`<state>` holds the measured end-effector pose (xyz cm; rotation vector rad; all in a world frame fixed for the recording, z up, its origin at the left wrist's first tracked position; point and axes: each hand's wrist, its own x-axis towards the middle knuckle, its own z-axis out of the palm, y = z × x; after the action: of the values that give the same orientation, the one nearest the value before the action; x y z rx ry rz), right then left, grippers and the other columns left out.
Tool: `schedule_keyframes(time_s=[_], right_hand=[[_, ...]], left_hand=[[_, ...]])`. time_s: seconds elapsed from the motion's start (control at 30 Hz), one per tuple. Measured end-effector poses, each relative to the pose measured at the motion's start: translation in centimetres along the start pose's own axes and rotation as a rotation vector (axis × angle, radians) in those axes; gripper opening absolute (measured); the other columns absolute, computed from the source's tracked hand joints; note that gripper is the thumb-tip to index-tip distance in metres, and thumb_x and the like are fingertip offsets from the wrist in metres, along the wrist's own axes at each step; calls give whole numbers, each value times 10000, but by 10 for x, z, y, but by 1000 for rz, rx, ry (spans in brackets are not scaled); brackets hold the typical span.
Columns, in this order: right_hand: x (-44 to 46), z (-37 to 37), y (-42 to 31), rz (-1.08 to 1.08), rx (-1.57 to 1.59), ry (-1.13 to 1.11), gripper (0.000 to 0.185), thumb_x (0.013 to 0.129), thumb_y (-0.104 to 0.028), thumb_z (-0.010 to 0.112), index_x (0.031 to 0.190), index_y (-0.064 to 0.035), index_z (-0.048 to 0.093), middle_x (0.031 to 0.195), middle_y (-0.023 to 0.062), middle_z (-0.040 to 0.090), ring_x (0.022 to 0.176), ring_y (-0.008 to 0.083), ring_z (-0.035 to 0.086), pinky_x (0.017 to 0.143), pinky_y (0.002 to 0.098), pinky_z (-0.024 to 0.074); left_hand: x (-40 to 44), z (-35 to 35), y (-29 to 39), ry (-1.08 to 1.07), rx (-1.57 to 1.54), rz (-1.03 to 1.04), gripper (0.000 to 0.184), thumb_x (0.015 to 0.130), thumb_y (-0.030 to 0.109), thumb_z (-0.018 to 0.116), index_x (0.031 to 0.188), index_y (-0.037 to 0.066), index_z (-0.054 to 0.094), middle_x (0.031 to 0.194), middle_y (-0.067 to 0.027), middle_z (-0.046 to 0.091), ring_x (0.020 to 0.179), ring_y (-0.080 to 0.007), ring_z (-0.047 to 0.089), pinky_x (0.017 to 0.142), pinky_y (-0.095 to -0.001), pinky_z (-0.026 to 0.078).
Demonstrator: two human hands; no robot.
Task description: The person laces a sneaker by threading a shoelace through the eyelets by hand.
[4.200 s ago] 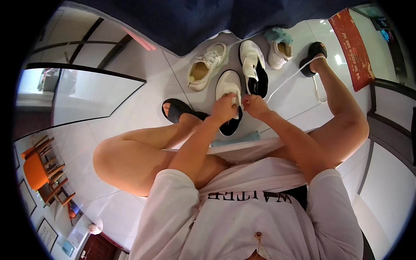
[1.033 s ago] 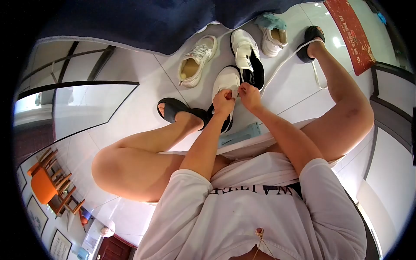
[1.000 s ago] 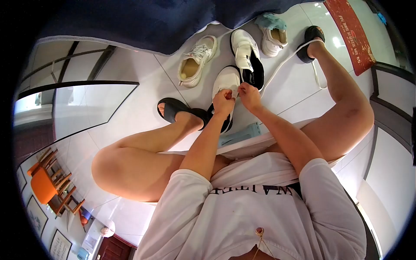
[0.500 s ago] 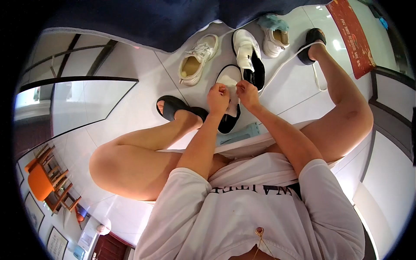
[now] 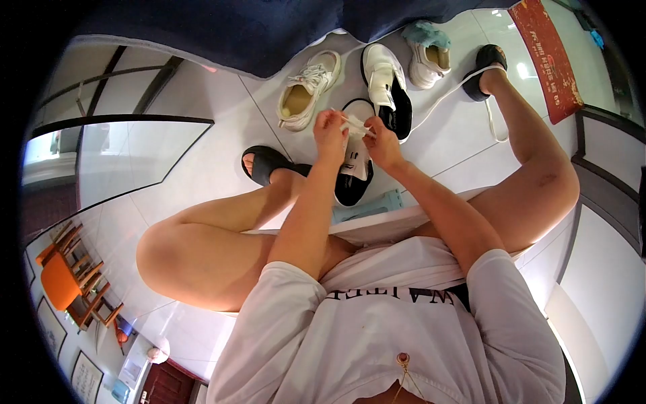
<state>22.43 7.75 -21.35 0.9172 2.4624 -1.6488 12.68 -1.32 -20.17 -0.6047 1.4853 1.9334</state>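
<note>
My left hand [image 5: 329, 137] and my right hand [image 5: 384, 144] are close together over a white shoe with a black insole [image 5: 354, 187]. Between them a small, crumpled white wipe [image 5: 354, 125] is stretched, with the fingers of each hand closed on one side of it. The wipe and my hands cover the front part of the shoe. Just beyond stands its white mate [image 5: 381, 81], also with a dark lining. A flat light-blue packet [image 5: 369, 206] lies on the floor on the near side of the shoe.
White lace-up sneakers stand at the left [image 5: 307, 91] and right [image 5: 425, 67], the right one with a blue-green cloth [image 5: 426, 34] on it. A white cord [image 5: 436, 108] runs to my black slipper [image 5: 484, 75]. Dark fabric [image 5: 222, 34] hangs at the top; a red mat [image 5: 546, 60] is right.
My hands have drawn a little apart and the wipe now spans the gap between them. More of the near shoe's heel side shows. The other shoes have stayed put.
</note>
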Motion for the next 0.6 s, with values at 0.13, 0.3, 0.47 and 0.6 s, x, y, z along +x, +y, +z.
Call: schedule_keyframes(time_s=[0.13,0.3,0.47,0.6], right_hand=[[-12,-14,-25,-376,-420,340,392,676,27,613,1038,-54,485,1027,142,521,949,351,500,761,425,397],[-13,3,-22,-251,-174,14,455,667,-17,623,1100,-85,498,1076,116,483,1013,316,457,855,439,341],[-17,0,-51,-516,-422,494,446,649,4,611,1076,-67,505,1101,167,491,1010,360,470,803,390,401],[-18,11,-4,-185,-225,43,146,713,-62,582,853,-21,590,857,148,611,814,309,590,678,345,464]], left_hand=[[0,14,55,-90,-232,22,97,900,142,555,909,86,477,821,-60,564,638,-109,513,570,-272,410],[-9,31,110,-181,325,510,79,895,117,565,901,39,558,742,-41,567,625,-78,484,550,-241,393],[-5,24,125,-112,542,838,53,867,66,568,880,17,581,718,-25,620,632,-78,550,552,-223,419],[7,11,116,-301,945,712,92,813,47,597,906,48,597,769,-70,651,701,-142,599,640,-265,454]])
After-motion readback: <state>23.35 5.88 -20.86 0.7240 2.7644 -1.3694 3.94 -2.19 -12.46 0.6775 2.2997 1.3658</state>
